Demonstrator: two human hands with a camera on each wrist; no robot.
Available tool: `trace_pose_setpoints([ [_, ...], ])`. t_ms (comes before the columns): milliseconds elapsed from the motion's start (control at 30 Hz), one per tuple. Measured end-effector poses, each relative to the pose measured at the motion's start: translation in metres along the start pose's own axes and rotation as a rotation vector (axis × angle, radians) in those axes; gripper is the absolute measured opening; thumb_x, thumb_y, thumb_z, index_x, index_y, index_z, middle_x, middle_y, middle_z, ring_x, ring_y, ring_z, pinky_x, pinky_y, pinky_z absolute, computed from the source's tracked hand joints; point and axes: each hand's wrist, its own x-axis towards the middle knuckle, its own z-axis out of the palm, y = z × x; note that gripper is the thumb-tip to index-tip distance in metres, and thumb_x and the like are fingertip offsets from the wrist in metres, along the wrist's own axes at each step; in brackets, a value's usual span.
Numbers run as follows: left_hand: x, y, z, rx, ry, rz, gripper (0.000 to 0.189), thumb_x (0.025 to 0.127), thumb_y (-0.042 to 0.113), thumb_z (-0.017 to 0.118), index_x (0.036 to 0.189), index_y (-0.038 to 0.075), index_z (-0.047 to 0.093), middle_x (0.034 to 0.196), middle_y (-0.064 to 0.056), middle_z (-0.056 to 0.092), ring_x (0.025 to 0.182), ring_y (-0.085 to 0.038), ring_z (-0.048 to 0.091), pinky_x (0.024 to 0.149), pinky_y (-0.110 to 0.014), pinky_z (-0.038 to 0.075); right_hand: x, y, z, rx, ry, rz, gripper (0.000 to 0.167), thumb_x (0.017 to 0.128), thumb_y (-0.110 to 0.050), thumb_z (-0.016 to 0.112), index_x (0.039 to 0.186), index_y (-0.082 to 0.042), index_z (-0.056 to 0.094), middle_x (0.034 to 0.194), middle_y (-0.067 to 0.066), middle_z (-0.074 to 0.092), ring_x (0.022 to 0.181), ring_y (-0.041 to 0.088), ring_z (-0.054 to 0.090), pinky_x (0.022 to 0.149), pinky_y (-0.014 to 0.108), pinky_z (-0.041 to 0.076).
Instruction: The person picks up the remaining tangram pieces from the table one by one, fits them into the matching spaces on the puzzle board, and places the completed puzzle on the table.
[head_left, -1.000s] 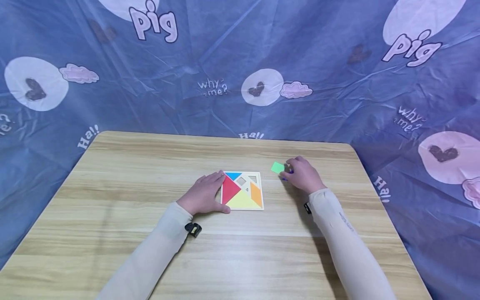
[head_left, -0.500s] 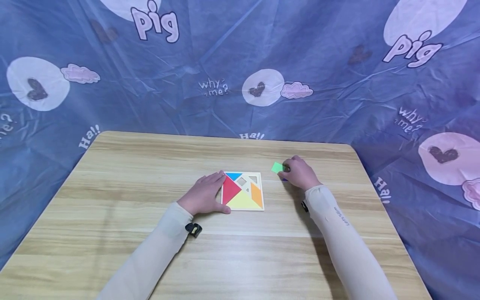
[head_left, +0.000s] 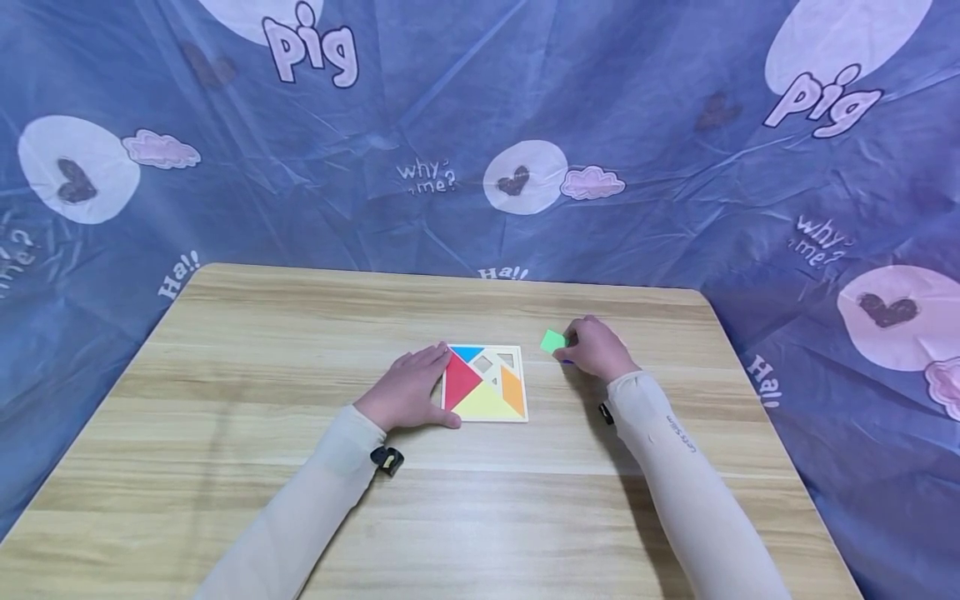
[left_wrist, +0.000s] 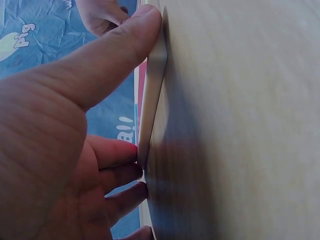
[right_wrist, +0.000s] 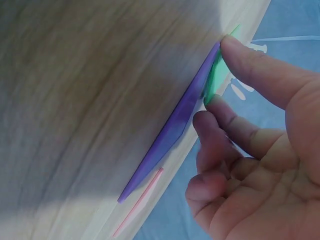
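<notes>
On the table lies a white tangram board (head_left: 496,368) holding a red triangle (head_left: 459,381), a yellow triangle (head_left: 486,404), a blue triangle (head_left: 467,353) and an orange parallelogram (head_left: 512,391). My left hand (head_left: 408,390) rests at its left side, thumb on the near corner and extended fingers touching the far end. Right of the board, my right hand (head_left: 598,348) pinches a green square (head_left: 552,341) between thumb and index finger. Beneath that hand, the right wrist view shows a purple triangle (right_wrist: 172,132) on the table and a thin pink-red piece (right_wrist: 141,201) beyond it.
Bare wood-grain table (head_left: 480,525) surrounds the board. A blue printed cloth (head_left: 360,208) hangs behind the table's far edge and along both sides. Each wrist carries a small black camera mount (head_left: 387,459).
My right hand has shifted slightly left and closed thumb and finger on the green square, which has moved a little nearer. The left hand and board have stayed put.
</notes>
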Motion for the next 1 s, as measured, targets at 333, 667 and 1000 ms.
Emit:
trace_pose_setpoints([
  [333, 0.000, -0.001, 0.002, 0.005, -0.002, 0.001, 0.116, 0.079, 0.061, 0.082, 0.163, 0.004, 0.027, 0.172, -0.011, 0.020, 0.159, -0.029, 0.019, 0.128, -0.050, 0.017, -0.003, 0.002, 0.004, 0.104, 0.013, 0.015, 0.033, 0.090, -0.022, 0.078, 0.111, 0.001, 0.066, 0.103, 0.014, 0.068, 0.092, 0.028, 0.062, 0.087, 0.044, 0.052],
  [667, 0.000, -0.001, 0.003, 0.006, 0.001, -0.004, 0.117, 0.078, 0.061, 0.083, 0.163, 0.004, 0.027, 0.172, -0.011, 0.020, 0.158, -0.029, 0.019, 0.128, -0.049, 0.017, -0.014, 0.000, 0.006, 0.224, 0.084, 0.014, 0.012, 0.098, -0.011, 0.070, 0.105, -0.002, 0.067, 0.097, 0.012, 0.068, 0.086, 0.025, 0.061, 0.078, 0.039, 0.052],
  [1000, 0.000, 0.000, 0.004, 0.007, 0.006, -0.003, 0.116, 0.078, 0.061, 0.083, 0.163, 0.004, 0.027, 0.172, -0.011, 0.021, 0.158, -0.030, 0.019, 0.128, -0.049, 0.017, -0.020, -0.003, 0.011, 0.317, 0.152, -0.038, 0.005, 0.095, -0.005, 0.071, 0.095, -0.002, 0.067, 0.089, 0.011, 0.069, 0.082, 0.024, 0.061, 0.076, 0.035, 0.051],
])
